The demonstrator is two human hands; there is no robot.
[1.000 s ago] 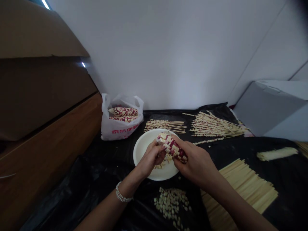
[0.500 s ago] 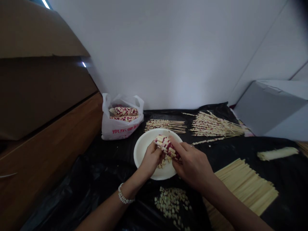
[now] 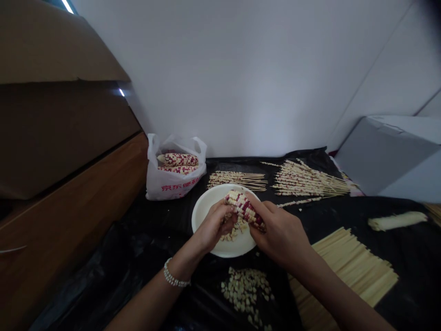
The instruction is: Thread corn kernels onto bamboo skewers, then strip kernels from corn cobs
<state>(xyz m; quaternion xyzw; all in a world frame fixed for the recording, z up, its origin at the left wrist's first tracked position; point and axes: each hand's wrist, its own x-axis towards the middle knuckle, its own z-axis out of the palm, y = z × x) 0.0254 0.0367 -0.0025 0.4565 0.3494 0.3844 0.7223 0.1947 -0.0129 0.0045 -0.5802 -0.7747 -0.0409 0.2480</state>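
Note:
An ear of corn [image 3: 243,207], speckled white and dark red, is tilted over a white bowl [image 3: 200,216]. My right hand [image 3: 280,230] is wrapped round its lower right end. At the upper left end, my left hand [image 3: 217,225] has its fingers curled against the underside of the ear, with the thumb on the kernels; the fingertips are partly hidden. Loose corn kernels [image 3: 234,232] lie in the bowl beneath the hands. More loose kernels [image 3: 246,289] are spread on black plastic sheeting in front of the bowl.
A white plastic bag [image 3: 175,186] with ears of corn stands back left. Behind the bowl lie skewers of kernels [image 3: 236,179], with a larger fan of skewers [image 3: 306,179] to the right. Bare wooden sticks [image 3: 354,266] and a stripped cob [image 3: 396,221] lie at right, near a white box [image 3: 389,156].
Both hands and the ear of corn have shifted slightly right. My left hand has turned, its fingers now more in view, and more of the kernels in the bowl show.

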